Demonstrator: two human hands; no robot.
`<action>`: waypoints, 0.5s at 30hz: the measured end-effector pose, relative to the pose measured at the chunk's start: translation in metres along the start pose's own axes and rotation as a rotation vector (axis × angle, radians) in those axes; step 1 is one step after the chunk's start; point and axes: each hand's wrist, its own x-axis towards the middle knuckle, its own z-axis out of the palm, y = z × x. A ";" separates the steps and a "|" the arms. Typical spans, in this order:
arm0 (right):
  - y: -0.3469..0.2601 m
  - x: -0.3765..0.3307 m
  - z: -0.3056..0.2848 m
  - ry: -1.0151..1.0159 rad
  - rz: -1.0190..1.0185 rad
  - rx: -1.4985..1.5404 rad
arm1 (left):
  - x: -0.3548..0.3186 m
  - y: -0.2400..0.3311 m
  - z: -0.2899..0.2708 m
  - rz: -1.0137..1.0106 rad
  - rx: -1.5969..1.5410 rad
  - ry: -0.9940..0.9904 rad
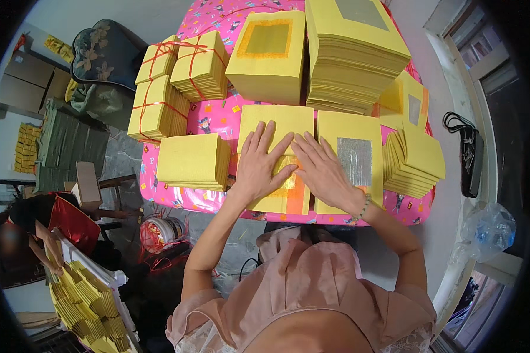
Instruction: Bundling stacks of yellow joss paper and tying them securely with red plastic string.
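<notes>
My left hand (264, 166) lies flat with fingers spread on a partly folded yellow paper sheet (277, 120). Orange and gold printing shows on the sheet's lower part. Beside it my right hand (327, 175) is flat too, fingers stretched out, its fingertips near the left hand's. That hand's palm and wrist lie over a yellow sheet with a silver foil square (354, 162). To the left sits a pile of folded yellow paper (194, 159). At the right, a fanned pile of folded sheets (415, 162) leans at the table's edge. Neither hand grips anything.
A tall yellow paper stack (356, 65) and a gold-patterned stack (268, 56) stand at the back of the pink-covered table (209, 120). Bundles tied with red string (200, 65) are at the left. Another person (44, 235) handles folded yellow papers (91, 303) at lower left.
</notes>
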 end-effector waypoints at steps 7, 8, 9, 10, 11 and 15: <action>-0.002 -0.006 -0.009 -0.106 -0.003 0.020 | 0.000 0.000 0.001 -0.003 0.015 -0.003; -0.003 -0.007 -0.009 -0.100 -0.024 0.018 | 0.000 0.000 0.001 -0.004 0.016 -0.003; -0.004 -0.008 -0.009 -0.133 -0.010 0.013 | 0.000 0.000 0.001 -0.008 0.017 -0.003; -0.004 -0.008 -0.009 -0.161 -0.007 0.029 | 0.000 0.000 0.001 -0.008 0.021 -0.011; -0.004 -0.009 -0.008 -0.196 -0.002 0.048 | -0.001 0.000 0.001 -0.005 0.022 -0.017; 0.000 -0.011 -0.004 -0.228 0.001 0.072 | -0.001 -0.002 0.002 -0.004 0.011 -0.033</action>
